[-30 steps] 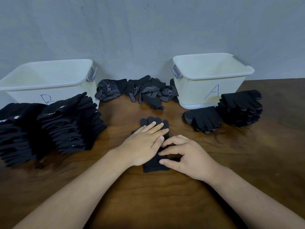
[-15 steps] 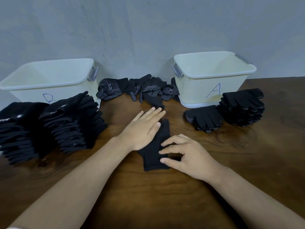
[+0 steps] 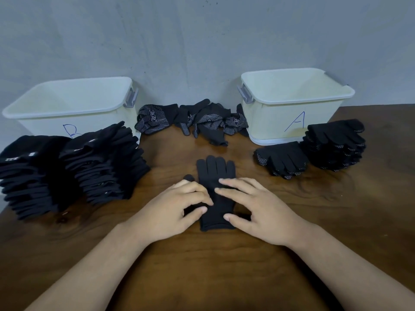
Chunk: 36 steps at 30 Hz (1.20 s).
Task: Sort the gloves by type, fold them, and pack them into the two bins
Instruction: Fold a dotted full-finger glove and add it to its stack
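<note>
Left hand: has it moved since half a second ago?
Yes. The left hand drew back toward the person, away from the loose dotted gloves.

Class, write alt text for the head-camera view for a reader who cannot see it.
A left hand pinches and a right hand presses a plain black glove lying flat on a wooden table. Bin B stands back left behind tall black stacks, bin A back right beside dotted-glove stacks; loose dotted gloves lie between the bins.

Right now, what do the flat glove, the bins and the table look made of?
Glove: black knit fabric, probably; matte, lies limp and flat.
Bins: pale plastic, smooth, faint sheen, moulded rims.
Table: dark wood or veneer, cannot tell which; glossy, visible grain.
</note>
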### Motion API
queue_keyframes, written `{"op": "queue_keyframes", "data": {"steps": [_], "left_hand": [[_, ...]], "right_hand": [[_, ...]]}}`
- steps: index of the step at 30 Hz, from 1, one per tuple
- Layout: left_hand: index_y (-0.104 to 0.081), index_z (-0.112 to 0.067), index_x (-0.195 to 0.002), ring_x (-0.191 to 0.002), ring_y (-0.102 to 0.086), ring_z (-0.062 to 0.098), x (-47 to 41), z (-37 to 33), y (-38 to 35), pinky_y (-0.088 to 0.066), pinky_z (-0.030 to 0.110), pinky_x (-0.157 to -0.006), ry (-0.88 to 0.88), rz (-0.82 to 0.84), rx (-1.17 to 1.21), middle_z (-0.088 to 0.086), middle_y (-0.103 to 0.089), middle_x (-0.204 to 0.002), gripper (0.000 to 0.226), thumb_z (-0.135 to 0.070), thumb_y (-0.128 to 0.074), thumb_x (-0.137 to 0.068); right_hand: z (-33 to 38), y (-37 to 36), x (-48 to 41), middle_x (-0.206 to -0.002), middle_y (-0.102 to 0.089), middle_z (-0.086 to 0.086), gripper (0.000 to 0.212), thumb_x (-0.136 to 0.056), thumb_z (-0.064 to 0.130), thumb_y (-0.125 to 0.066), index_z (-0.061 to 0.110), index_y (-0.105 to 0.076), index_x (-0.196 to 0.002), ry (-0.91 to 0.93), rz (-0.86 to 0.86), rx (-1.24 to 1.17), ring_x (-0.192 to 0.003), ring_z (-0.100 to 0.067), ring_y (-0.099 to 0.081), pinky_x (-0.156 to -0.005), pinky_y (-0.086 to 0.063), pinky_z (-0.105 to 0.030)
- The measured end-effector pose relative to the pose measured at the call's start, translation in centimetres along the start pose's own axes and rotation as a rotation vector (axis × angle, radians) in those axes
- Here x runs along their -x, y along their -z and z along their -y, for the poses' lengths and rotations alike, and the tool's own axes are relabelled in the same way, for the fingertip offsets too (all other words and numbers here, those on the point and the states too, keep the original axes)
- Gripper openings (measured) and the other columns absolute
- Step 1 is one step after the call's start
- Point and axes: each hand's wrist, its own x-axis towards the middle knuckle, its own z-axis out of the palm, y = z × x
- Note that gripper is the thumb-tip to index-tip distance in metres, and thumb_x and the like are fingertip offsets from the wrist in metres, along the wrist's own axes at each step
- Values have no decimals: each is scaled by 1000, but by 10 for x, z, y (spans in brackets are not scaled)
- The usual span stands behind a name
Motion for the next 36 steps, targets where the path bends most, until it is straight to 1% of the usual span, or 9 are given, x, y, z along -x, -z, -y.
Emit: {"op": "queue_keyframes", "data": {"steps": [6,9,12,18,23,27,31,33,36], "left_hand": [[-76,-36,-111,-127,-53,4,5,5,4,-49,30,-104,-4,-14,95,-26,-62,-125,13,-38,-69,-101],[-77,-38,-109,-129,-55,12,6,6,5,-54,36,-99,24,0,173,-26,-62,-126,13,-34,-76,-97],[-77,-40,-106,-129,-56,17,5,6,6,-60,45,-87,60,10,246,-25,-64,-125,14,-32,-79,-95],[-78,-40,-105,-127,-57,16,5,6,5,-62,48,-80,65,4,262,-25,-64,-124,14,-31,-80,-94],[-77,-38,-107,-129,-56,13,6,5,7,-55,41,-97,45,-1,243,-24,-63,-125,17,-27,-79,-94],[-65,-42,-127,-141,-44,10,6,-3,12,-41,32,-115,33,33,162,-27,-50,-142,42,-26,-78,-91],[-54,-44,-144,-154,-23,-3,3,-12,6,-24,33,-127,26,53,25,-32,-38,-157,61,-59,-74,-89],[-55,-44,-144,-151,-27,-8,0,-14,2,-24,33,-128,32,40,10,-30,-45,-153,61,-69,-68,-90],[-65,-42,-134,-137,-47,-5,-4,-14,-3,-40,34,-117,24,-22,44,-28,-60,-136,42,-61,-65,-97]], "right_hand": [[0,1,0,-166,-28,34,58,-103,72,-37,50,-44,-156,-22,38,111,-157,8,-9,-125,-22,-31],[-3,3,1,-156,-46,30,43,-103,65,-52,46,-67,-138,28,-63,70,-152,4,-27,-119,-37,-38],[-5,1,6,-131,-66,26,19,-101,44,-69,35,-81,-112,160,-180,3,-133,-2,-52,-106,-46,-38],[4,1,5,-119,-69,23,27,-94,55,-74,33,-80,-108,227,-133,72,-116,-3,-61,-98,-48,-29],[8,0,4,-111,-73,18,15,-96,39,-73,28,-82,-100,302,-190,187,-110,-7,-65,-94,-51,-28],[10,0,3,-109,-73,17,14,-96,35,-71,25,-80,-100,258,-207,142,-108,-6,-65,-91,-53,-28],[12,3,4,-116,-72,16,10,-97,29,-68,22,-72,-102,203,-243,21,-113,-5,-65,-90,-54,-31],[13,3,5,-120,-73,15,8,-98,28,-66,22,-68,-103,195,-253,-34,-114,-4,-67,-94,-54,-30],[14,3,7,-117,-75,15,8,-102,28,-62,23,-65,-108,185,-269,-98,-109,-2,-70,-95,-55,-29]]}}
